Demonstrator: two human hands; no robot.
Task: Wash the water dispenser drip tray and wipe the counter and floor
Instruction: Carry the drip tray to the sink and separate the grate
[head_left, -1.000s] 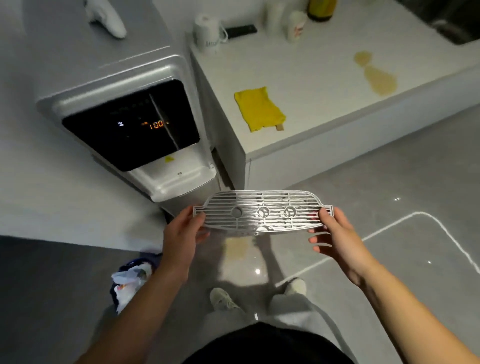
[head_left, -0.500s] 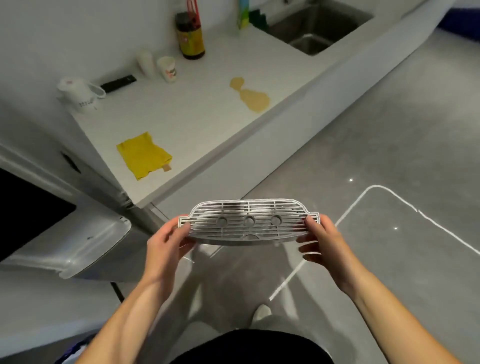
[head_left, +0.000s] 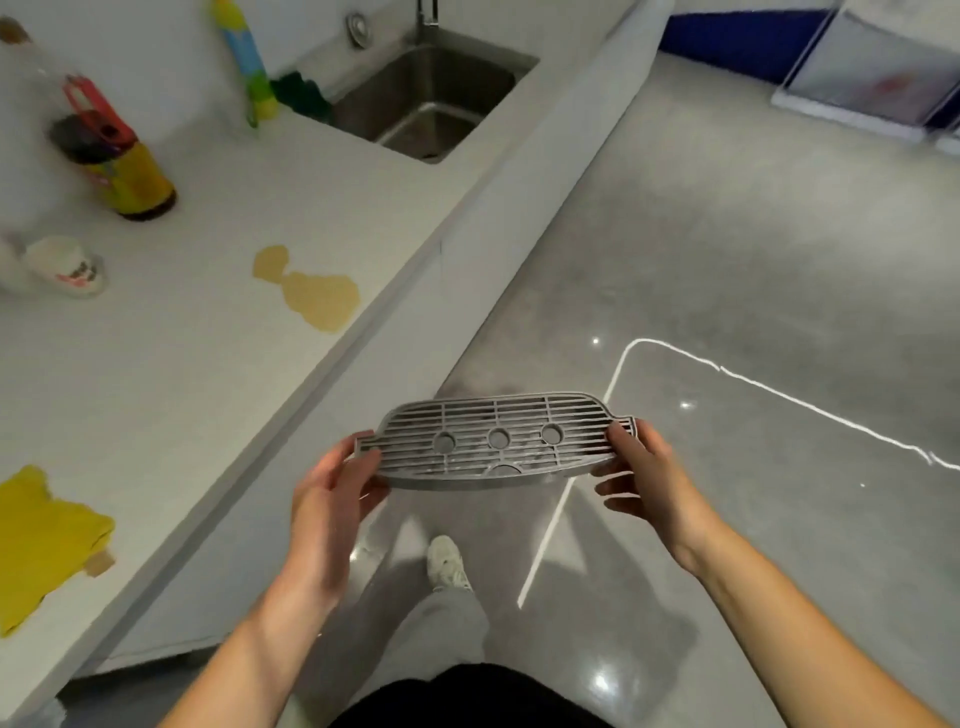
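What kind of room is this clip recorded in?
Most likely a kitchen or an office pantry. A stainless sink with a faucet is set into a long white counter, a dish-soap bottle stands by it, and a sauce bottle sits nearby.

- Left hand (head_left: 332, 493): palm turned inward, thumb on top and fingers curled beneath the left end of the drip tray (head_left: 493, 441).
- Right hand (head_left: 644, 478): mirrored pose, thumb on top of the right end, fingers spread underneath.
- Both forearms bare, reaching forward from the lower frame corners, converging slightly.
- Wrists roughly level; tray held flat between the hands, above the floor.
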